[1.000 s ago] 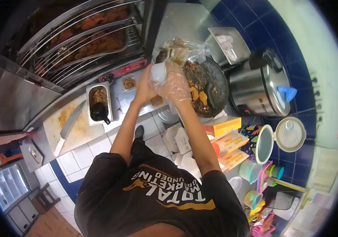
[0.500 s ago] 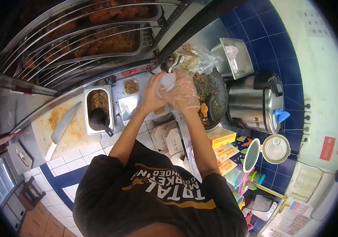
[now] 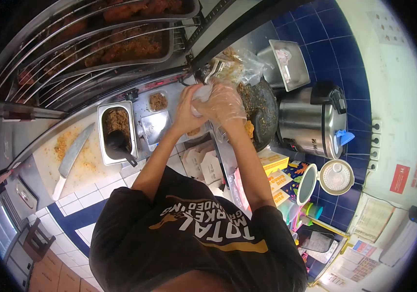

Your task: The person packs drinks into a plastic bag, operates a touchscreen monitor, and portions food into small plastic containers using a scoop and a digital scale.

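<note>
Up over the counter, my bare left hand (image 3: 188, 114) and my right hand (image 3: 224, 108) in a clear plastic glove close together around a translucent plastic tub (image 3: 199, 105). Fingers hide most of the tub, and I cannot make out what is in it. Below the hands, a small tub of brown food (image 3: 194, 132) shows partly. Left of them lie another small tub of brown shreds (image 3: 158, 101) and a square silvery plate (image 3: 156, 128). Beside my right hand is a dark stone mortar (image 3: 267, 114) with chunky reddish-brown food in it.
A steel pan (image 3: 102, 114) holds brown shreds and a black ladle (image 3: 119, 146). A large knife (image 3: 75, 152) lies on the cutting board (image 3: 87, 168). Trays of fried food (image 3: 125, 46) sit in the rack above. To the right stand a rice cooker (image 3: 305, 121) and yellow boxes (image 3: 272, 161).
Both hands stay around the tub, with the left hand's fingers wrapped further over it. The whole view has shifted slightly to the left.
</note>
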### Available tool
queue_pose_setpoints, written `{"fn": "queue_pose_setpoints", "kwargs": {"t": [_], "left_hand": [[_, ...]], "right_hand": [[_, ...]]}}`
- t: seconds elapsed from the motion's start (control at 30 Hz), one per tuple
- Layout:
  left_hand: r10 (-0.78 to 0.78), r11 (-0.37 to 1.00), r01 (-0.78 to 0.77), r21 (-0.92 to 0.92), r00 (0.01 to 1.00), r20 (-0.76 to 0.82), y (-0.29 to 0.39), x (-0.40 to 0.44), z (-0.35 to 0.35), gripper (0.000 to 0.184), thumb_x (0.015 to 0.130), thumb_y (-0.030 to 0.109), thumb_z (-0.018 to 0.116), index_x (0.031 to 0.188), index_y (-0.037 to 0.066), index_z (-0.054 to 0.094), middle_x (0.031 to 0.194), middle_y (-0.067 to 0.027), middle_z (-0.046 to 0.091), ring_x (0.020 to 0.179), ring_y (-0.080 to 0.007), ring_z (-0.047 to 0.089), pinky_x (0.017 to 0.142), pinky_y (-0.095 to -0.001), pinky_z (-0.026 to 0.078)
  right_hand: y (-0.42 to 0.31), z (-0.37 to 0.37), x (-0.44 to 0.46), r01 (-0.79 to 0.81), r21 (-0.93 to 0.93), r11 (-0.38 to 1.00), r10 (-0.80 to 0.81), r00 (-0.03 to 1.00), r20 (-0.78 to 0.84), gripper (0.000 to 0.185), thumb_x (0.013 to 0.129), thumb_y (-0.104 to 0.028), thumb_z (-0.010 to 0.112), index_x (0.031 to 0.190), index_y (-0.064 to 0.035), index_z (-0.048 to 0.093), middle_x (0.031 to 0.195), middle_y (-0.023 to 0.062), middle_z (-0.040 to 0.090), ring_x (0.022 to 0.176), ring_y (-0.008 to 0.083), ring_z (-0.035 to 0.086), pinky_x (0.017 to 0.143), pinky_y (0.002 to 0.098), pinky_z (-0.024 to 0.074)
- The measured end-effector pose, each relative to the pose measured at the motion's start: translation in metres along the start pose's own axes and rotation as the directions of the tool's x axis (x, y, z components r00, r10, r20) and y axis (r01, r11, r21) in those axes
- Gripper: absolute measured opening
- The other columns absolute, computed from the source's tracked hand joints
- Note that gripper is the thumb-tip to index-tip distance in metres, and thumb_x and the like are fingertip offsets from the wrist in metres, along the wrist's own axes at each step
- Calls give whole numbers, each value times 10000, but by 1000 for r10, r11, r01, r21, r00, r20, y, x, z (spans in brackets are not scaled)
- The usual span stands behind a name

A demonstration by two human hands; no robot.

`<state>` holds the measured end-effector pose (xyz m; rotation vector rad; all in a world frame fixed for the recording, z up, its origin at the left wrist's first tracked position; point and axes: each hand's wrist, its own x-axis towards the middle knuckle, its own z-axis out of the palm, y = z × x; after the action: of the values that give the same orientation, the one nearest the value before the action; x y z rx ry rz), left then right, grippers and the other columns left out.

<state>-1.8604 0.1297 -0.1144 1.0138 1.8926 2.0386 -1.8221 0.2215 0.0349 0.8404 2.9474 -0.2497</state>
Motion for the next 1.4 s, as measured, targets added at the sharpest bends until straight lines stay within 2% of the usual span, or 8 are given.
{"fn": "queue_pose_setpoints", "kwargs": {"t": [0.33, 0.43, 0.57, 0.7, 0.77, 0.97, 1.27, 1.4], "left_hand": [[16, 999, -17, -37, 1000, -19, -4, -2, 0, 868, 623, 167, 868, 1392, 50, 482, 1356, -185, 521, 1273, -384, 503, 1085, -453, 411], [40, 999, -41, -26, 999, -24, -3, -3, 1, 883, 636, 213, 891, 1396, 43, 476, 1355, -198, 520, 1269, -395, 502, 1088, -459, 406], [38, 997, -32, 75, 996, -84, 25, -16, -12, 827, 676, 246, 885, 1367, 25, 490, 1332, -206, 527, 1234, -407, 517, 1058, -468, 421], [80, 944, -83, 320, 997, 21, 18, -71, -22, 717, 709, 243, 852, 1293, 0, 514, 1261, -215, 523, 1178, -403, 507, 984, -495, 431], [-139, 806, 19, 591, 978, 158, 27, -88, -20, 760, 673, 269, 880, 1276, -28, 524, 1274, -217, 517, 1179, -386, 507, 989, -476, 433], [-228, 620, -80, 780, 934, 277, 24, -92, -4, 943, 635, 353, 898, 1356, -68, 459, 1306, -213, 492, 1236, -387, 445, 1039, -506, 351], [-38, 732, -26, 681, 996, 79, 39, -59, -9, 907, 676, 358, 870, 1362, -57, 445, 1301, -261, 491, 1217, -415, 476, 1031, -509, 390], [-126, 827, 62, 559, 989, 77, 5, -31, -5, 940, 649, 392, 894, 1346, -68, 463, 1385, -283, 473, 1308, -460, 437, 1111, -468, 380]], "right_hand": [[12, 4, 10, -45, 75, 996, 41, 998, 48, 623, 678, -400, 787, 1137, 8, 681, 1126, 290, 669, 1069, 413, 659, 941, 431, 526], [21, -6, -2, 68, 191, 979, -43, 990, -136, 581, 673, -344, 798, 1126, 2, 683, 1124, 272, 678, 1073, 396, 668, 943, 414, 528], [75, -40, -48, -202, 146, 969, 237, 924, -299, 548, 677, -315, 779, 1109, 15, 707, 1112, 278, 699, 1066, 378, 683, 943, 406, 534], [177, -48, -112, -567, -66, 821, 561, 822, -95, 574, 694, -375, 748, 1116, 14, 720, 1128, 286, 696, 1081, 400, 678, 978, 417, 514], [209, -40, -132, -632, -99, 768, 625, 774, -100, 558, 694, -379, 741, 1092, 12, 727, 1107, 291, 698, 1080, 403, 677, 982, 422, 510], [274, 3, -150, -673, -128, 729, 682, 730, 42, 508, 693, -367, 724, 1036, 8, 733, 1092, 300, 690, 1090, 415, 661, 964, 432, 512], [290, 11, -148, -642, -44, 765, 640, 766, -57, 518, 708, -357, 720, 1061, 22, 727, 1087, 292, 696, 1086, 417, 666, 969, 428, 515], [293, -3, -159, -627, 44, 777, 627, 769, -121, 560, 702, -370, 738, 1101, 23, 714, 1127, 291, 686, 1106, 414, 654, 986, 434, 508]]}}
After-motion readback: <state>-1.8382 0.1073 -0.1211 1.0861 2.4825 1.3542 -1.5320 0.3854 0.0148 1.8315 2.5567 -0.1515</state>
